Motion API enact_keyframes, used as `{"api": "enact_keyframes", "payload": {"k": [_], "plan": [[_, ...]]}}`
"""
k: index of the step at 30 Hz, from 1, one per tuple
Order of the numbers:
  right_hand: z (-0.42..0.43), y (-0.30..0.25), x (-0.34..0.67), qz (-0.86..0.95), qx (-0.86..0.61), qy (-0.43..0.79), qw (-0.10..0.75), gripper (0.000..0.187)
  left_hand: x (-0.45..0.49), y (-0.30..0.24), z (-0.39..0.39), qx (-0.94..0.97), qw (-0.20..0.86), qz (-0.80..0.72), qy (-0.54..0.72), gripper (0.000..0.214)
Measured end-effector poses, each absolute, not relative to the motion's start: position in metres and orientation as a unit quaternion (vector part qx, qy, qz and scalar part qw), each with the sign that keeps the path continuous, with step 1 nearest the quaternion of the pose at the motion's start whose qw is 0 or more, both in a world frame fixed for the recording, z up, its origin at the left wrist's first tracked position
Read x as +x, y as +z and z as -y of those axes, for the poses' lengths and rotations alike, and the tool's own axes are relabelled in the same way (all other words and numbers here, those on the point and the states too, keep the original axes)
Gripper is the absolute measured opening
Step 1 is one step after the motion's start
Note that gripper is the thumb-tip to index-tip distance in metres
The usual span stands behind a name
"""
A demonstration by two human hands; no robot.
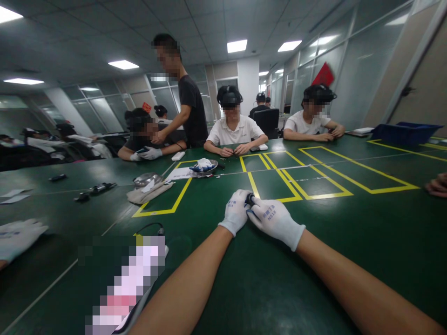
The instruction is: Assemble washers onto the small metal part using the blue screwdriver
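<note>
My left hand [236, 212], in a white glove with blue print, is closed around a small black part [249, 199]. From the other side my right hand [276, 221], gloved alike, pinches the same part, and the fingertips of both hands meet there. Most of the part is hidden by the gloves, so its kind cannot be made out. Both hands are just above the green table [237, 288], in front of the yellow tape outlines.
A blurred-out phone-like slab [131, 279] with a cable lies left of my forearm. Farther off are a metal bowl [148, 180], a cloth bag [150, 193], a dish [203, 167] and a blue bin [405, 132]. Co-workers sit opposite; a gloved hand [21, 237] is at left.
</note>
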State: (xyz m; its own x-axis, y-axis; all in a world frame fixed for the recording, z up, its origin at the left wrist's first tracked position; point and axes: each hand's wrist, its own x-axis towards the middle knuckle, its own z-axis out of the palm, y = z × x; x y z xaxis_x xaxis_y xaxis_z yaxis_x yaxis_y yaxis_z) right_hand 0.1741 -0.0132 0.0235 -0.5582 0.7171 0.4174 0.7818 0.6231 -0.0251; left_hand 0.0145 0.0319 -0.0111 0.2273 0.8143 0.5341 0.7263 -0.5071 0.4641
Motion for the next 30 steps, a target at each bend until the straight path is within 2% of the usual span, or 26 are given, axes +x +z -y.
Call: {"api": "enact_keyframes", "payload": {"k": [2, 7, 11, 16, 23, 30], "plan": [[0.015, 0.023, 0.175, 0.869, -0.425, -0.028, 0.251, 0.035, 0.015, -0.011, -0.031, 0.788, 0.05, -0.486, 0.375, 0.037], [0.01, 0.021, 0.187, 0.756, -0.457, 0.2, 0.424, 0.035, 0.016, -0.011, -0.032, 0.78, 0.061, -0.476, 0.402, 0.031], [0.001, 0.019, 0.194, 0.69, -0.496, 0.175, 0.498, 0.027, 0.016, -0.008, -0.031, 0.788, 0.067, -0.454, 0.411, 0.029], [-0.003, 0.02, 0.192, 0.732, -0.483, 0.126, 0.464, 0.021, 0.018, -0.007, -0.028, 0.799, 0.075, -0.439, 0.405, 0.028], [-0.005, 0.017, 0.178, 0.688, -0.549, 0.139, 0.455, 0.025, 0.02, -0.008, -0.028, 0.805, 0.061, -0.45, 0.383, 0.043], [-0.003, 0.016, 0.181, 0.697, -0.525, 0.168, 0.459, 0.026, 0.021, -0.008, -0.026, 0.808, 0.055, -0.466, 0.357, 0.045]]}}
